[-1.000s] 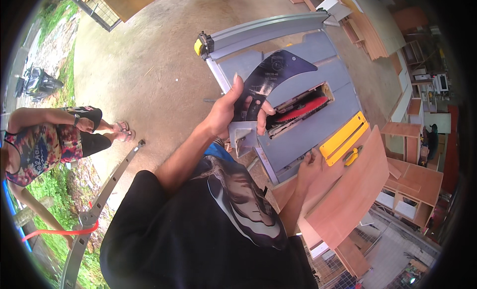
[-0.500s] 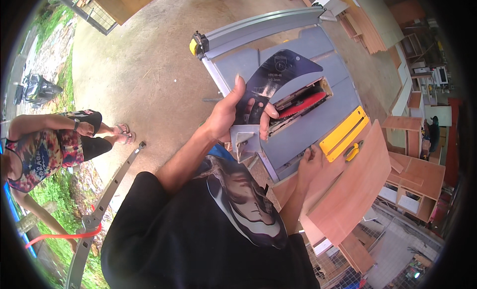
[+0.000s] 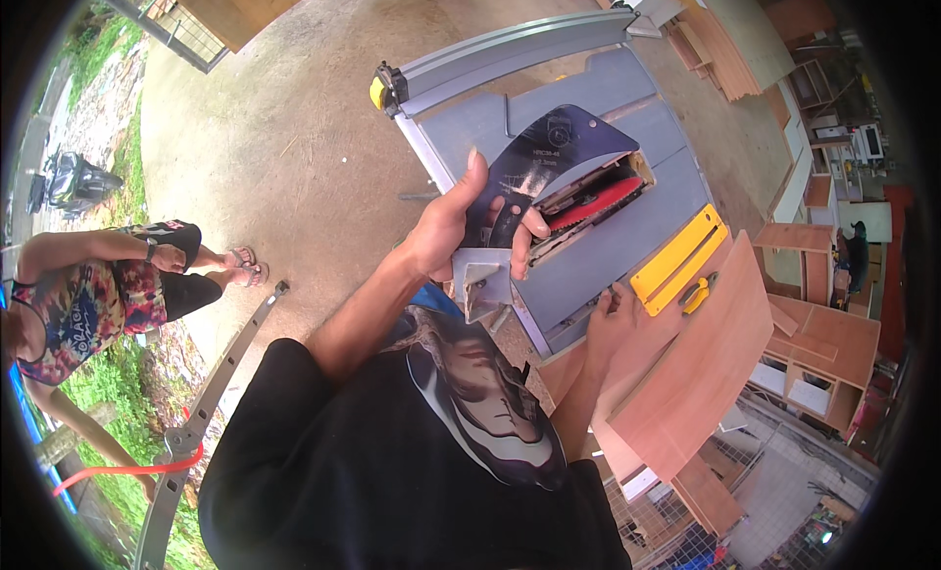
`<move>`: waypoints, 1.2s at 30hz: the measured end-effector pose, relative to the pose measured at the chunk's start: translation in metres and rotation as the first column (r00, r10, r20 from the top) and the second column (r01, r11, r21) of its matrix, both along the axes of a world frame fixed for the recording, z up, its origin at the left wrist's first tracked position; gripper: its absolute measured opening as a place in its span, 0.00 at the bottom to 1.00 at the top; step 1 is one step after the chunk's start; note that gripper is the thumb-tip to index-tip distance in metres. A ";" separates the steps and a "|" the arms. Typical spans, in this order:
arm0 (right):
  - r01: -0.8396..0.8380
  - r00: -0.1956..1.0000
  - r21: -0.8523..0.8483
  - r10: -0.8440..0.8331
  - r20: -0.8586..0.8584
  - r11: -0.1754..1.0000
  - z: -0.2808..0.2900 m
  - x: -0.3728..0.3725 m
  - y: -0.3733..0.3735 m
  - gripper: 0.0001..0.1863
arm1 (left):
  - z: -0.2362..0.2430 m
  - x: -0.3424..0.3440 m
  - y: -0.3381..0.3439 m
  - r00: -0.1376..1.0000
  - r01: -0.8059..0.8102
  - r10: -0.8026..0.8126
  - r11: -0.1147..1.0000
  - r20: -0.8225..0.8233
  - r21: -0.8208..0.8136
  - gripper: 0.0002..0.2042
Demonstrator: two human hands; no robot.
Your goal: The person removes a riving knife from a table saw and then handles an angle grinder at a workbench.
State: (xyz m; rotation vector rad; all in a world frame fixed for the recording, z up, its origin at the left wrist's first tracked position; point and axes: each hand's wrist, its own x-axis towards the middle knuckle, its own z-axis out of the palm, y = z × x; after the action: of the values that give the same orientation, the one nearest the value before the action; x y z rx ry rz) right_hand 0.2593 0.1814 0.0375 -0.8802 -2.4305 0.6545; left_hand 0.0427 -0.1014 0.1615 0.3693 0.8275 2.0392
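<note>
My left hand (image 3: 449, 222) grips the lower end of a riving knife (image 3: 564, 144), a dark curved metal plate. Its thumb points up, and its fingers wrap round by a light metal bracket (image 3: 484, 276) at the near edge of the table saw (image 3: 578, 276). The plate arches over the saw's open slot, where a red circular blade (image 3: 600, 203) shows. My right hand (image 3: 612, 320) rests at the saw top's near right edge, fingers curled; whatever they pinch is too small to make out. Beside it lies a yellow slotted throat plate (image 3: 681, 261).
Yellow-handled pliers (image 3: 697, 295) lie by a slanting wooden board (image 3: 691, 374) on the right. A small hex key (image 3: 507, 115) lies on the saw top, before the grey fence (image 3: 520, 50). At left stands another person (image 3: 98, 296), near a long metal bar (image 3: 218, 374).
The riving knife has tipped slightly down toward the blade slot, uncovering the hex key behind it. Both hands stay in nearly the same places.
</note>
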 end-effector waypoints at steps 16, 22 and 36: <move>-0.002 1.000 0.029 0.002 0.017 1.000 -0.004 -0.001 0.000 0.12 | 0.001 -0.001 0.000 1.000 0.019 -0.018 1.000 0.021 -0.020 0.51; -0.007 1.000 0.031 0.006 0.021 0.999 -0.005 0.000 0.002 0.13 | 0.001 0.000 0.001 1.000 0.020 -0.020 1.000 0.019 -0.023 0.51; -0.013 1.000 0.026 0.013 0.026 1.000 -0.009 0.002 0.004 0.12 | -0.006 0.002 0.001 0.999 0.003 -0.003 1.000 0.035 -0.022 0.51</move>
State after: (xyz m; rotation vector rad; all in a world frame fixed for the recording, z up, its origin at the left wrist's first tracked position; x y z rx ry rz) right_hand 0.2613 0.1853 0.0285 -0.8684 -2.4640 0.6181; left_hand 0.0449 -0.0999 0.1556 0.3211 0.8271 2.0263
